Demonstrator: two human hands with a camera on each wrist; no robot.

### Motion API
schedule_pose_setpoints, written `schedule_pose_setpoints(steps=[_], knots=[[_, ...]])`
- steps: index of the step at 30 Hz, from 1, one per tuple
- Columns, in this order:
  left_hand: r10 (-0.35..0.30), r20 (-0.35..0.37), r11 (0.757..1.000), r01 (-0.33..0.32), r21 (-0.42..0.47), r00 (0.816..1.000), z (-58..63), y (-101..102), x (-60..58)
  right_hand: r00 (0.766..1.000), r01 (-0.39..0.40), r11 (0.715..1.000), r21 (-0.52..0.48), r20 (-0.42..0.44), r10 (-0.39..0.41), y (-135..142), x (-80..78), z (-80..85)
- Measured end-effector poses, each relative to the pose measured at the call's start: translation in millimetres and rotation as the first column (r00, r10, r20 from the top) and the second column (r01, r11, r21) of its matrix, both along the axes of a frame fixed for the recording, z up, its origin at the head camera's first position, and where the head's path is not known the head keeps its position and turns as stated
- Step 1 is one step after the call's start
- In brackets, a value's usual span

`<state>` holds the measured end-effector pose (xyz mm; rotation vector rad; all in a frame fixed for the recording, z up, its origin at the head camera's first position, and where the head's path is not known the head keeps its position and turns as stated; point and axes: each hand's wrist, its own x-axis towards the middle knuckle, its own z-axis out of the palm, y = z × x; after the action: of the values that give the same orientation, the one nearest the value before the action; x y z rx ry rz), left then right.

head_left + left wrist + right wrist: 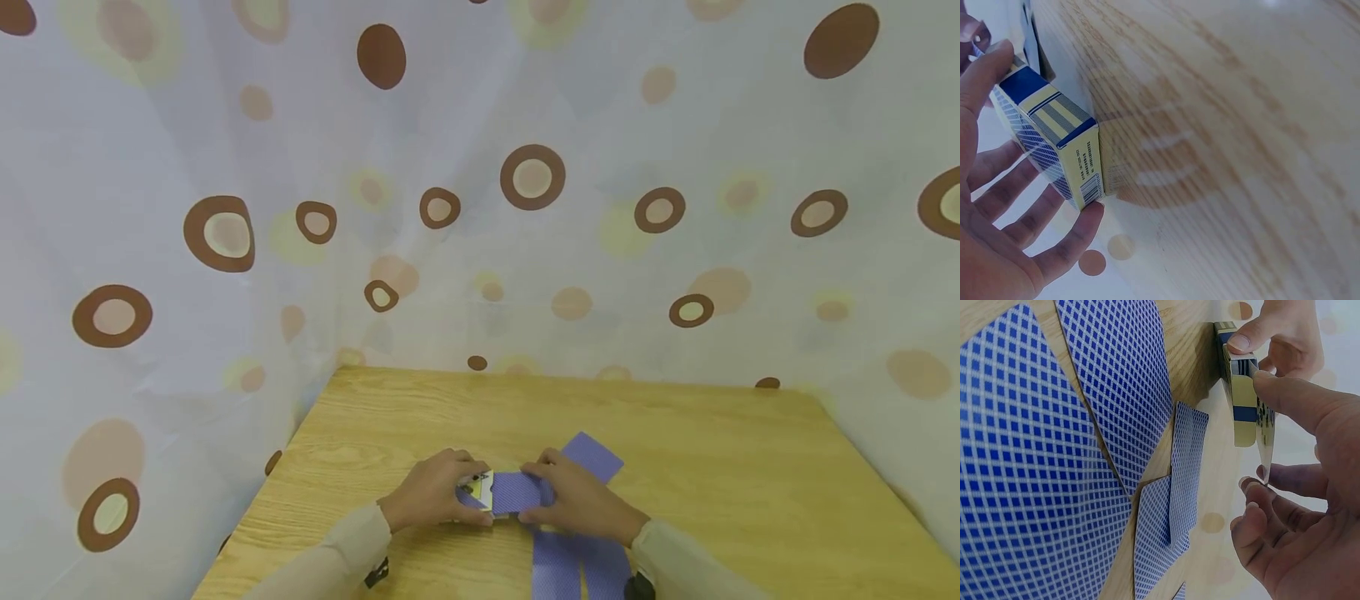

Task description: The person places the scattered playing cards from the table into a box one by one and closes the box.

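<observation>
My left hand grips a playing card box, thumb on one narrow side and fingers on the patterned face. Blue and cream, the box has a barcode on its near end. Its far end is open, with a flap sticking out. At that opening my right hand pinches a playing card between thumb and fingers. The card's blue patterned back shows in the head view; black pips show on its other side in the right wrist view. How many cards are held together, I cannot tell.
Several blue-backed playing cards lie face down on the wooden table, beside and under my right arm. One loose card lies just beyond the right hand. A white curtain with brown circles hangs around the table.
</observation>
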<state>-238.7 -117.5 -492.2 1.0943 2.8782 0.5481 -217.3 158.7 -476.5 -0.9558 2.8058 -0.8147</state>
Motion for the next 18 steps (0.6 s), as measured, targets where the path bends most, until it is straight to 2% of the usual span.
schedule_pose_setpoints(steps=[13, 18], knots=[[0.009, -0.013, 1.0, -0.009, -0.013, 1.0, -4.8, -0.5, -1.0, 0.996, -0.086, 0.996, -0.009, 0.0, 0.086, -0.2, -4.7, 3.3], [0.013, 0.003, 1.0, -0.013, -0.008, 1.0, -4.2, 0.5, -0.1, 0.997, -0.079, 0.997, -0.025, 0.013, 0.079, -1.0, -5.7, 0.7]])
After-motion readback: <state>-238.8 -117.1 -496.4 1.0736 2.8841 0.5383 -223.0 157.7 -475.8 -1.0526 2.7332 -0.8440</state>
